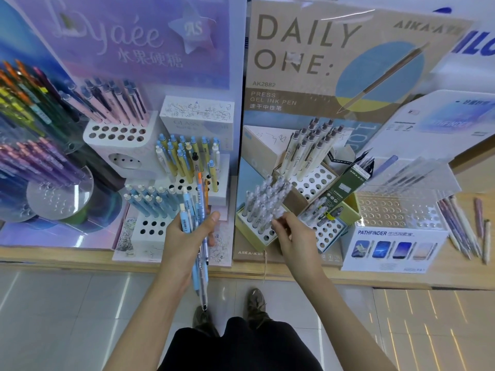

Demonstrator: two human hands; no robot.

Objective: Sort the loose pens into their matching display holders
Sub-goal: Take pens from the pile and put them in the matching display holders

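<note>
Gripping one pen bunch (pixel 197 206) (left hand (pixel 184 236)), one clear pen (pixel 278 210) (right hand (pixel 292 234))

"DAILY ONE:", "AK2882" on tan backboard (pixel 308 76); "PATHFINDER" on white holder (pixel 391 259)

- left hand (pixel 184 236) grips bundle of pens (pixel 199 204); palm and fingers cover the barrels' middles, count unclear
- right hand (pixel 292 234): fingertips blur into clear pens (pixel 265 199) (pinching one? cannot tell)
- coloured pens (pixel 24 87) cut off by left edge
- blue lettering (pixel 479 46) cut by right edge, unreadable
- PATHFINDER box (pixel 388 253): small print too tiny to read
</note>
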